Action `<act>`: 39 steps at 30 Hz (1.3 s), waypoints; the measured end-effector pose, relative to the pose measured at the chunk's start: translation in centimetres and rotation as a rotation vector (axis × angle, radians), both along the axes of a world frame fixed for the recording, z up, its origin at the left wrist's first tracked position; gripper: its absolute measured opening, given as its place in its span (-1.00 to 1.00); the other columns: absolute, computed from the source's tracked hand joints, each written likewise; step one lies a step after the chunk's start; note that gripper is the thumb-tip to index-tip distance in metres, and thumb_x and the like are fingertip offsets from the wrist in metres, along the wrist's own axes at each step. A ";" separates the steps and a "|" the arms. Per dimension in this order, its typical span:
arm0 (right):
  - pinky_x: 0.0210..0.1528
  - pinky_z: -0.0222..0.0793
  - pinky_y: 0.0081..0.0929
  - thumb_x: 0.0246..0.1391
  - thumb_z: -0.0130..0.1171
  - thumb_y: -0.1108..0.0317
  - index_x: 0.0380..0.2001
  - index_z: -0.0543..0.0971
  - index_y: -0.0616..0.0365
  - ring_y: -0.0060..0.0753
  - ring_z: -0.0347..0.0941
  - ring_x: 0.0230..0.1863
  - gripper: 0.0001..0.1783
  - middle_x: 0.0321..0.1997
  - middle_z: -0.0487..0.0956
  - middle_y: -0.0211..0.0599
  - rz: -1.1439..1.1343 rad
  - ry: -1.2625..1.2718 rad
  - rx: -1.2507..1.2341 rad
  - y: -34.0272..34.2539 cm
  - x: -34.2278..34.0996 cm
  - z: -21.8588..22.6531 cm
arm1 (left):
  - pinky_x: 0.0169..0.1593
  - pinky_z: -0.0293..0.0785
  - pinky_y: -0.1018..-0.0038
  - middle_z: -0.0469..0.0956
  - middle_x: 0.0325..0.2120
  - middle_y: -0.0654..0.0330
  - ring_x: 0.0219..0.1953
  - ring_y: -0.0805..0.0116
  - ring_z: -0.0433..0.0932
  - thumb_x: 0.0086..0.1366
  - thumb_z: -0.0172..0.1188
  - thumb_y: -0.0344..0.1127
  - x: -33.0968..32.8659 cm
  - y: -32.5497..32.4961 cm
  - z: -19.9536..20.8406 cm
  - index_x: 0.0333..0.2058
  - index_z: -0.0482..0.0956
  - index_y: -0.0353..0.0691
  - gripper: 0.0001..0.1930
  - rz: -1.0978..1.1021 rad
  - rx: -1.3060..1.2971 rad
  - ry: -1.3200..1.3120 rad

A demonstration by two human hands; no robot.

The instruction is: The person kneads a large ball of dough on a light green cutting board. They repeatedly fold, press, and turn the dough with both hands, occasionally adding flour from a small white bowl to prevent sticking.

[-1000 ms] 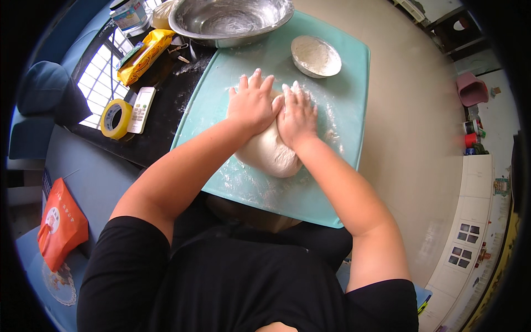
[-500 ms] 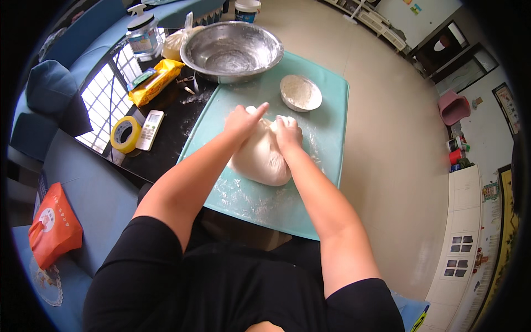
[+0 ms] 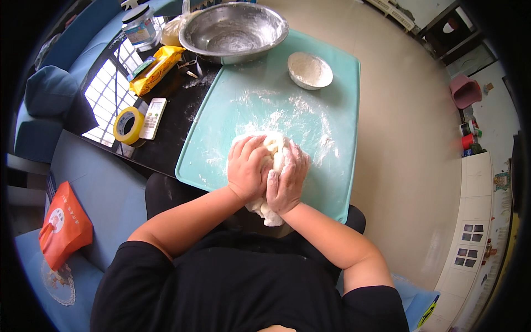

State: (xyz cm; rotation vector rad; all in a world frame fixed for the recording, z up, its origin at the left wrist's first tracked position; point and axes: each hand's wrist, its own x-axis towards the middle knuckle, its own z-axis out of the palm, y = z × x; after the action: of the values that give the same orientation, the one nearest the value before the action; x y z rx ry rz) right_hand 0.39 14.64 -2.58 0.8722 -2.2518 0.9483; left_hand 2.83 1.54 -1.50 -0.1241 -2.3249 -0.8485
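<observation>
A lump of white dough (image 3: 275, 146) lies at the near edge of a teal board (image 3: 218, 124), part of it sagging over that edge toward me. My left hand (image 3: 247, 169) grips its left side, fingers curled over the top. On the right side my right hand (image 3: 290, 180) is wrapped round it, flour on the fingers and thumb. Both hands press the dough between them, and their palms are hidden. Loose flour streaks the board beyond it. A small white bowl (image 3: 319, 84) of flour stands at the board's far right.
A floury steel basin (image 3: 251, 55) stands at the board's far left. Left of the board, the black table (image 3: 166, 149) bears a yellow tape roll (image 3: 128, 125), a white remote control (image 3: 153, 118), a yellow packet (image 3: 157, 71) and a pump bottle (image 3: 139, 27). Blue sofa seats flank it.
Both hands have drawn the dough toward me, from the board's middle to its near edge. The floury patch it covered now shows. The view has shifted slightly.
</observation>
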 end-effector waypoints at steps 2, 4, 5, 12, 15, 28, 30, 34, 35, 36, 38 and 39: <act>0.24 -0.09 0.03 0.18 -0.24 0.11 0.16 0.19 0.34 0.16 0.15 0.20 -0.40 0.20 0.23 0.17 -0.034 -0.014 -0.005 -0.8 -1.6 -0.8 | 0.14 0.19 0.18 0.43 -0.01 0.06 0.04 0.00 0.33 0.00 0.15 -0.29 -1.8 0.1 -0.8 -0.25 0.46 -0.16 -0.71 0.040 -0.005 0.004; 0.21 0.00 0.01 0.18 -0.22 0.11 0.16 0.23 0.29 0.16 0.20 0.15 -0.42 0.17 0.28 0.12 -0.094 -0.080 0.026 -1.5 -4.2 -1.2 | 0.14 0.17 0.20 0.43 -0.03 0.12 0.04 0.04 0.34 0.04 0.15 -0.26 -4.4 -0.1 -0.9 -0.21 0.46 -0.14 -0.70 0.089 -0.013 -0.107; 0.19 0.01 0.04 0.18 -0.20 0.11 0.16 0.23 0.26 0.18 0.21 0.13 -0.42 0.15 0.30 0.12 -0.106 -0.130 0.028 -1.8 -5.8 -1.7 | 0.14 0.16 0.21 0.44 -0.05 0.13 0.03 0.07 0.34 0.07 0.15 -0.25 -5.9 -0.2 -0.8 -0.20 0.47 -0.13 -0.71 0.111 -0.010 -0.164; 0.07 0.20 -0.04 0.20 -0.24 0.01 -0.02 0.38 0.10 0.07 0.35 0.03 -0.54 0.02 0.43 -0.01 -0.282 -0.378 0.151 -3.2 -14.2 -1.8 | 0.07 0.18 0.25 0.50 -0.19 0.14 -0.04 0.12 0.40 0.21 0.04 -0.05 -14.3 -0.4 -0.9 -0.16 0.50 -0.10 -0.68 0.311 0.028 -0.405; 0.08 0.21 -0.04 0.21 -0.27 -0.02 -0.03 0.38 0.09 0.07 0.36 0.03 -0.52 0.00 0.45 0.00 -0.288 -0.558 0.176 -3.4 -16.4 -1.1 | 0.07 0.18 0.25 0.52 -0.20 0.15 -0.05 0.12 0.42 0.22 0.01 0.01 -16.4 -0.4 -0.9 -0.14 0.51 -0.08 -0.64 0.356 0.019 -0.471; 0.21 0.05 -0.09 0.21 -0.14 0.22 0.04 0.34 0.25 0.04 0.23 0.16 -0.58 0.14 0.32 0.06 -0.021 -0.173 0.038 -2.5 -8.8 1.8 | 0.04 0.22 0.24 0.53 -0.27 0.15 -0.10 0.14 0.44 0.21 0.04 0.04 -16.9 -1.0 -1.3 -0.21 0.53 -0.11 -0.63 0.395 0.058 -0.448; 0.26 -0.13 0.13 0.11 -0.08 0.21 0.06 0.31 0.21 0.11 0.12 0.25 -0.53 0.21 0.26 0.07 -0.051 -0.089 0.154 -3.9 -8.4 0.8 | 0.06 0.22 0.24 0.55 -0.21 0.14 -0.07 0.12 0.45 0.22 0.02 0.06 -16.9 -1.6 -1.0 -0.16 0.54 -0.11 -0.60 0.342 0.164 -0.528; 0.35 -0.26 0.12 0.10 -0.08 0.20 0.10 0.27 0.20 0.10 0.06 0.30 -0.49 0.28 0.21 0.03 -0.195 -0.076 0.346 -5.8 -11.4 -1.4 | 0.06 0.32 0.27 0.56 -0.14 0.03 -0.01 0.02 0.46 0.29 -0.15 0.06 -17.3 -5.7 -2.0 -0.06 0.51 -0.23 -0.49 -0.051 0.817 -0.734; 0.36 -0.29 0.11 0.09 -0.06 0.19 0.13 0.25 0.19 0.07 0.04 0.32 -0.45 0.30 0.19 -0.02 -0.171 -0.034 0.382 -6.3 -12.4 -1.8 | 0.04 0.34 0.29 0.57 -0.19 0.00 -0.03 0.04 0.48 0.30 -0.18 0.05 -17.2 -6.6 -2.9 -0.07 0.51 -0.26 -0.48 -0.170 1.099 -0.727; 0.36 -0.31 0.10 0.08 -0.05 0.19 0.14 0.24 0.18 0.05 0.03 0.33 -0.44 0.31 0.18 -0.04 -0.184 -0.022 0.417 -6.4 -13.0 -2.2 | 0.03 0.35 0.33 0.58 -0.24 -0.05 -0.08 0.10 0.51 0.30 -0.19 0.04 -16.3 -6.4 -1.2 -0.06 0.49 -0.31 -0.47 -0.138 1.228 -0.781; 0.37 -0.36 0.06 0.07 -0.02 0.15 0.18 0.21 0.14 0.00 -0.02 0.36 -0.39 0.33 0.14 -0.11 -0.158 -0.027 0.470 -6.8 -13.6 -2.0 | 0.03 0.35 0.28 0.56 -0.19 -0.08 -0.08 0.07 0.51 0.30 -0.20 0.02 -15.7 -6.1 -1.7 -0.03 0.47 -0.32 -0.47 -0.116 1.019 -0.699; 0.37 -0.36 0.06 0.07 -0.02 0.15 0.19 0.19 0.13 -0.01 -0.02 0.35 -0.37 0.33 0.14 -0.12 -0.141 -0.008 0.479 -6.9 -13.8 -2.2 | 0.03 0.35 0.26 0.55 -0.17 -0.09 -0.08 0.06 0.52 0.30 -0.20 0.01 -15.6 -5.9 -1.8 -0.02 0.45 -0.32 -0.47 -0.112 0.915 -0.658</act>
State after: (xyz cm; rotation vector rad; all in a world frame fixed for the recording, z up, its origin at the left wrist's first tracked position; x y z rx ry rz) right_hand -13.43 7.74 -4.77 0.8863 -2.5543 0.3489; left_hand -12.79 -4.37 -3.27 0.4858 -2.2196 -2.1643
